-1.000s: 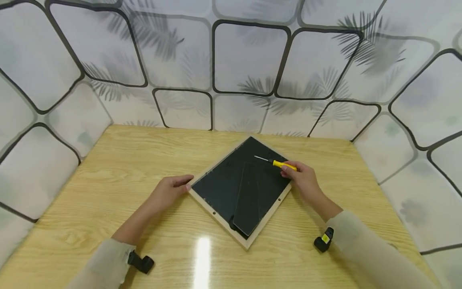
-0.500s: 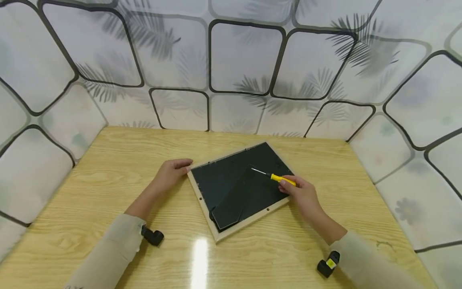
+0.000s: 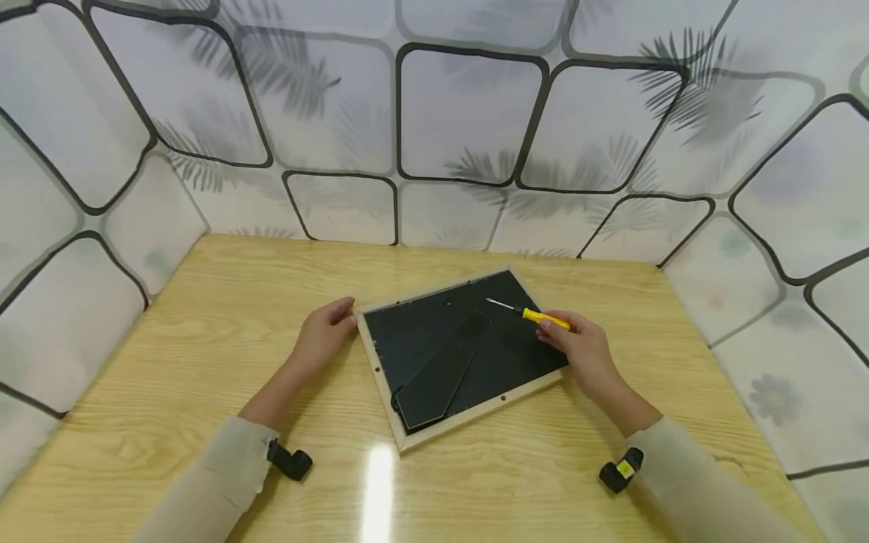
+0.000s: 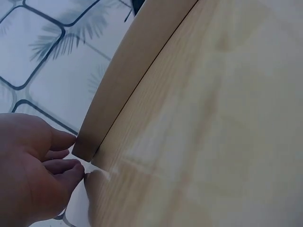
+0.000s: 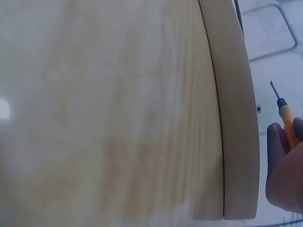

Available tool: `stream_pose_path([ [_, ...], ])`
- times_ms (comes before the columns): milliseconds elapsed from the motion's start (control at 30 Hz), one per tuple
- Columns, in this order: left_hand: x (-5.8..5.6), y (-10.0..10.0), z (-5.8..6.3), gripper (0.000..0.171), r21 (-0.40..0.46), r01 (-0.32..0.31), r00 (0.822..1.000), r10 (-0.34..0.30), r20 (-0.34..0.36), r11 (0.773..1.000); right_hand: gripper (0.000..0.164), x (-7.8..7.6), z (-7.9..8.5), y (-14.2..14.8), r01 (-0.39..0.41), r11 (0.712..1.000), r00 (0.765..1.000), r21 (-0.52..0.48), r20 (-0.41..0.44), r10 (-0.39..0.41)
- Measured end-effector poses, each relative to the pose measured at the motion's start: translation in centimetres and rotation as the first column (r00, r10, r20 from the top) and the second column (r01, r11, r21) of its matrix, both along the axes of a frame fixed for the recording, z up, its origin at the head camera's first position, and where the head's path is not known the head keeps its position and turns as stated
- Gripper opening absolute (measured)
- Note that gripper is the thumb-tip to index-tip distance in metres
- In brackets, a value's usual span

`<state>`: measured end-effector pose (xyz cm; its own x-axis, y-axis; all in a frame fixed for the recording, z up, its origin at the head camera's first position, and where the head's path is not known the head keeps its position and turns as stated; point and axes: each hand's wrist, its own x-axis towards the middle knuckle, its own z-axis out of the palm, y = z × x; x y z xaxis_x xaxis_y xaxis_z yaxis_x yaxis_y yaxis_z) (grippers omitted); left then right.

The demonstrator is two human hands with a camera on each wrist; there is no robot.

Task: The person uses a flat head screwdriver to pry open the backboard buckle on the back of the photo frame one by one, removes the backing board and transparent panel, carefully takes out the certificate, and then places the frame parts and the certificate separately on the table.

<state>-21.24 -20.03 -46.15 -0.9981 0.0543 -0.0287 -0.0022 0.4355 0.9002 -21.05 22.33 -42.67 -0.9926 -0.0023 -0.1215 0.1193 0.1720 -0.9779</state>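
Observation:
A picture frame [image 3: 448, 434] with a pale wooden rim lies face down, its black back [image 3: 414, 332] showing. A black easel stand [image 3: 441, 377] lies flat along that back. My left hand [image 3: 324, 339] touches the frame's left corner with its fingertips, loosely bent. In the left wrist view the fingers of the left hand [image 4: 33, 165] meet the end of the rim. My right hand [image 3: 582, 351] grips a yellow-handled screwdriver [image 3: 545, 320] beside the right corner. Its shaft points left over the back; the right wrist view shows the screwdriver [image 5: 287, 116] apart from the rim.
The wooden table [image 3: 258, 302] extends around the frame, with a bright light reflection near its front. Patterned wall covering [image 3: 468, 113] rises behind the table and at both sides. Black wrist cameras [image 3: 290, 460] sit on both sleeves.
The frame has turned clockwise on the table, its near corner swinging left. My left hand moved away from me with its corner. The screwdriver dipped toward me, then rose again and shifted slightly right.

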Motion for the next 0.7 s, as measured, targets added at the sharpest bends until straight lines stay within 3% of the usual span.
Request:
stream_pose_path([
  [200,2.9,0.3,0.5,0.051,0.015,0.009,1.000,-0.009,0.000,1.000,0.054,-2.4,-0.3,1.4,-0.025,0.995,0.999,-0.097,0.020,0.027],
  [367,4.6,0.9,0.6,0.051,0.052,0.017,1.000,-0.018,0.018,0.999,0.056,-3.1,-0.6,2.2,-0.046,0.994,0.998,-0.101,0.040,0.050],
  [500,5.1,1.2,0.5,0.054,0.095,0.044,0.999,-0.046,0.022,0.994,0.059,-3.1,-0.8,2.5,-0.054,0.993,0.996,-0.110,0.060,0.061],
  [700,4.6,1.3,-0.2,0.058,0.120,0.062,0.998,-0.065,0.016,0.991,0.062,-2.5,-1.2,2.6,-0.070,0.991,0.995,-0.112,0.059,0.077],
])
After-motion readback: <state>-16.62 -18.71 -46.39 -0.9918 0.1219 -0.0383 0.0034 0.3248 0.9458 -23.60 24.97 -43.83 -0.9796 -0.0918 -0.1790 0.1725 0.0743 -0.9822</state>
